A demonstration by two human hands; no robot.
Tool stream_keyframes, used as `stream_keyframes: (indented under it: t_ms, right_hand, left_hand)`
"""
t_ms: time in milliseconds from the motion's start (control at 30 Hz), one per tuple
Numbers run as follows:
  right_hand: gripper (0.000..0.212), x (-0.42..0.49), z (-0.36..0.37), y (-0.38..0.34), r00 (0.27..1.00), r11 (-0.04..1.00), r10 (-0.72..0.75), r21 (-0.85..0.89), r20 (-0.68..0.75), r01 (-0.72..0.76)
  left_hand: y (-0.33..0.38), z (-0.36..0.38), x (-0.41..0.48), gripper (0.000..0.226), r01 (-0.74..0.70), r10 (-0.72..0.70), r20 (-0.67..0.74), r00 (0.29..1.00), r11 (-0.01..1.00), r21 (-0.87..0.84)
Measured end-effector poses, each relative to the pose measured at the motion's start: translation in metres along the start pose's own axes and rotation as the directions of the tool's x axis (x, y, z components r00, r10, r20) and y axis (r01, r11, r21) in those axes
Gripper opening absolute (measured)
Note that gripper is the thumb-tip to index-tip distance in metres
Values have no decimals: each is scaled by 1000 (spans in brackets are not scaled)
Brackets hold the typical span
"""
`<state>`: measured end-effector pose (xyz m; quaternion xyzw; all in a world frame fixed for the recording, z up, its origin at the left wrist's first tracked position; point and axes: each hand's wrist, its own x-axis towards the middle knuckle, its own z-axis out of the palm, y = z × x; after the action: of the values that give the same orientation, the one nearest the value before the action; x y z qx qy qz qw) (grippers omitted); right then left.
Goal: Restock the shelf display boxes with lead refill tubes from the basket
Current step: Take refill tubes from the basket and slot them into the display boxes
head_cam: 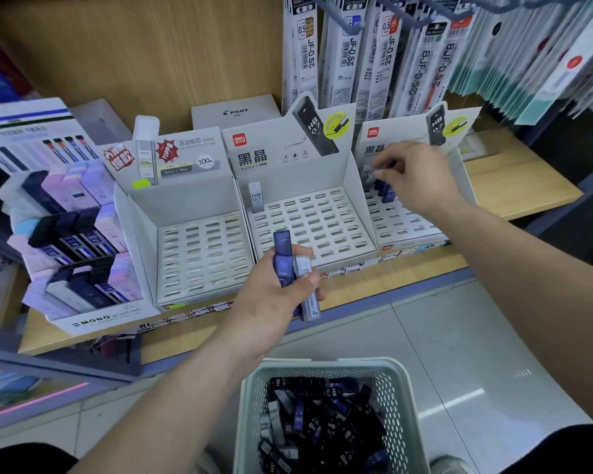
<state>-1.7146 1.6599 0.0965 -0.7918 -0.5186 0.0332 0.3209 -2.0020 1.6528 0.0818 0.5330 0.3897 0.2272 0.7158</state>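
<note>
Three white slotted display boxes stand on the wooden shelf: the left box (172,206), the middle box (350,213) and the right box (466,186). My left hand (274,292) grips a few lead refill tubes (285,261), blue and clear, in front of the middle box. My right hand (415,176) reaches into the right box and pinches a clear tube (368,174) above some blue tubes (386,193) standing in its back row. One grey tube (255,196) stands alone in the middle box. The pale green basket (254,405) below holds several tubes.
A MONO display (72,241) full of lead cases stands at the shelf's left. Packaged pen refills (387,56) hang on hooks above the boxes. A Pilot box (235,112) sits behind. Tiled floor (459,354) lies under the basket.
</note>
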Motion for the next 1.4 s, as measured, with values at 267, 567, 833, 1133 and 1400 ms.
stream_keyframes:
  t_ms: [267,567,833,1133,1400]
  right_hand:
    - [18,0,6,2,996,994,-83,-73,-37,80]
    - [12,-4,17,8,984,979,-151,-152,-96,135]
    - [11,-36,-15,-24,997,988,49,149,-67,-39]
    - [18,-134,-25,-99,885,800,91,496,457,-338]
    - [22,-145,-32,-104,868,765,185,487,460,-422]
  left_hand:
    - [-2,-1,0,23,-10,10,7,1000,1000,19]
    - [-4,0,0,22,-2,2,-1,1000,1000,19]
    - [0,2,0,25,-8,8,8,1000,1000,-19]
    - [8,15,-13,23,-45,42,118,992,999,20]
    - [6,14,-26,17,-56,37,154,987,991,122]
